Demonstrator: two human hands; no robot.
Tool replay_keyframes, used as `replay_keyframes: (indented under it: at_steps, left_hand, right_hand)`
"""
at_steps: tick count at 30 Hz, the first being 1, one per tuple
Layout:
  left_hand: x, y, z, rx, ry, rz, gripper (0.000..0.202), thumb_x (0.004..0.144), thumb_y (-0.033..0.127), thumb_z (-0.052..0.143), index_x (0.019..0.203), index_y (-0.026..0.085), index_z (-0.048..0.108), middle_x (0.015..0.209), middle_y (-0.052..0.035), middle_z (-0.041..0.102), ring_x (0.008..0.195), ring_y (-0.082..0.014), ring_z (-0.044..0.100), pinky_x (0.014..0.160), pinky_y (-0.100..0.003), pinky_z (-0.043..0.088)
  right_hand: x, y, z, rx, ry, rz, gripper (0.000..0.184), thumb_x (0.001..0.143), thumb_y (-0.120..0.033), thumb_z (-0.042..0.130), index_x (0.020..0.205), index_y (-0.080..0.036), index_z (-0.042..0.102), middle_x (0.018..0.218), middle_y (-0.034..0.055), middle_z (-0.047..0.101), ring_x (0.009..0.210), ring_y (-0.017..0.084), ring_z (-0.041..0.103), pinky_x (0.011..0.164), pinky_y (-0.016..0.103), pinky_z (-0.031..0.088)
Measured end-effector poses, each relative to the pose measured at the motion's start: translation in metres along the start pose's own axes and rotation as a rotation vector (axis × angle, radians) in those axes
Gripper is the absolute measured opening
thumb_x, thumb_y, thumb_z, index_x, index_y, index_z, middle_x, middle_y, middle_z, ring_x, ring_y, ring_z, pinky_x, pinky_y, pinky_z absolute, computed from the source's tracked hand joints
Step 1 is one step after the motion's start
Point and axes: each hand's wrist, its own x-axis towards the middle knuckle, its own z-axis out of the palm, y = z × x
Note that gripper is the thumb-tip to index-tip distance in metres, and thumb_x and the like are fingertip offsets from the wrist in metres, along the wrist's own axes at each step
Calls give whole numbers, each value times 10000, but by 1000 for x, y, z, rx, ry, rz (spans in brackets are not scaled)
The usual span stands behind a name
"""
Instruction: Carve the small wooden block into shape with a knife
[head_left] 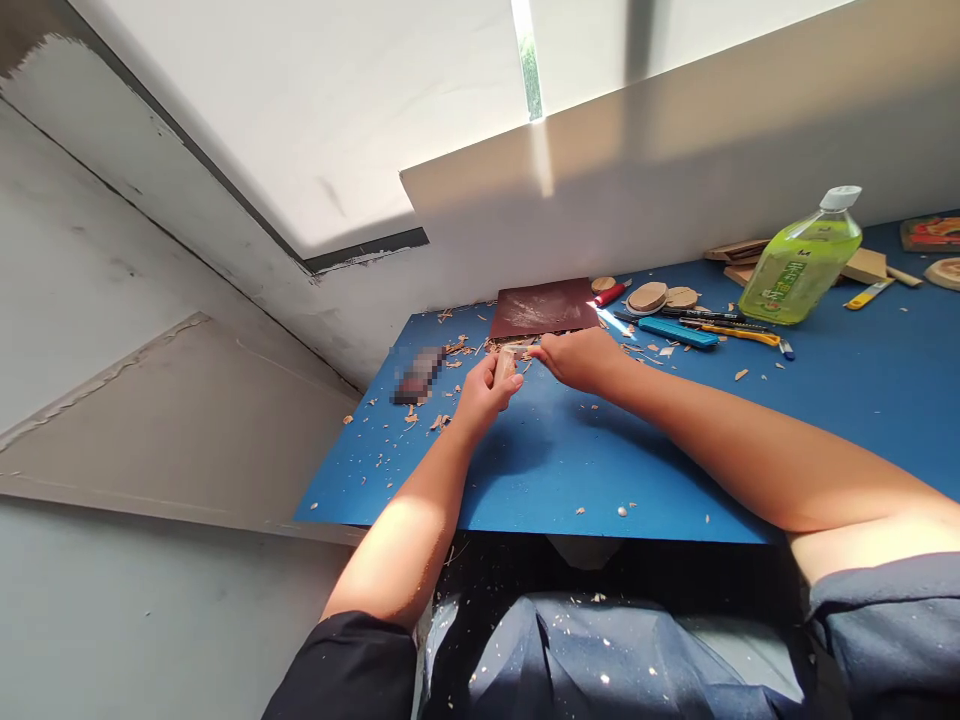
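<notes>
My left hand is closed round a small pale piece of wood over the blue tabletop. My right hand is closed on a thin tool whose tip meets the wood; the tool itself is mostly hidden by the fingers. Both hands meet just in front of a dark red sheet that lies flat at the back. Wood shavings are scattered around the hands.
Round wooden discs, a red marker, a blue cutter, pens and a yellow-handled knife lie right of the hands. A green bottle leans at the back right beside wooden blocks. The wall runs behind; the table's left edge is near.
</notes>
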Motion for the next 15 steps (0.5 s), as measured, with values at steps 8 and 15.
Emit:
replay_keyframes:
  at_steps: [8,15]
  left_hand:
    - [-4,12,-10,210,9,122,556,780,627,793,1106,195,668,953,-44,651,753,-165,562,628,-269,452]
    - [-1,3,-17,233,49,323,649,833,713,712,1271,244,617,1370,-141,618,1151,-291,668,934,-405,575]
  right_hand:
    - [11,37,11,40,-13,77,718,1156,-631,121,1283,-176,662,1158,200,814,1045,347,785,848,391,493]
    - [14,41,29,144,-17,14,487,1178,-520,332,1311,-179,654,1284,176,786,1112,298,749,828,338,450]
